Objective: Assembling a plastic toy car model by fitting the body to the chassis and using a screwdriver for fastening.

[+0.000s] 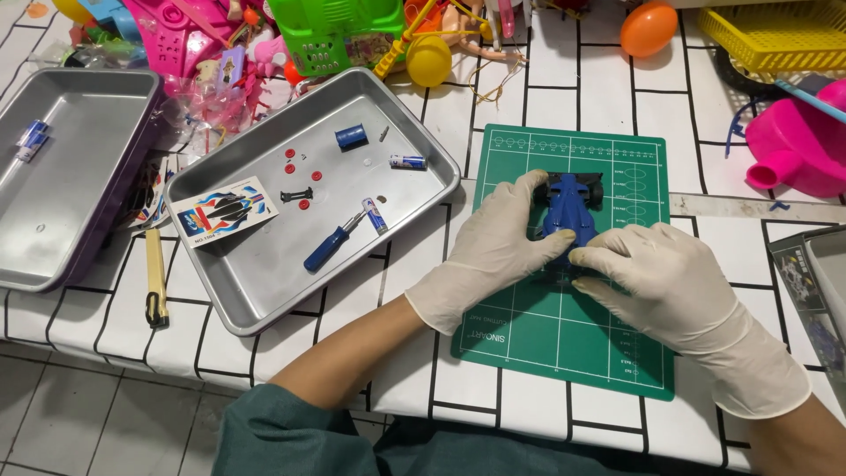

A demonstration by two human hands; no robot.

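A small blue toy race car (568, 211) lies on a green cutting mat (564, 335) on the tiled table. Both my hands wear white gloves. My left hand (493, 251) holds the car's left side, fingers curled against the body. My right hand (661, 282) grips the car's near end, covering it. A metal tray (264, 291) to the left holds a blue screwdriver (330, 247), two small batteries (407, 162), a blue cylinder motor (350, 136), red round parts (291, 167), a black part (297, 194) and a sticker sheet (222, 211).
A second metal tray (79, 203) at far left holds a battery (31, 139). A yellow tool (155, 278) lies between the trays. Toys crowd the back: green basket (326, 35), yellow ball (428, 60), orange egg (648, 28), yellow basket (775, 35), pink toy (797, 141).
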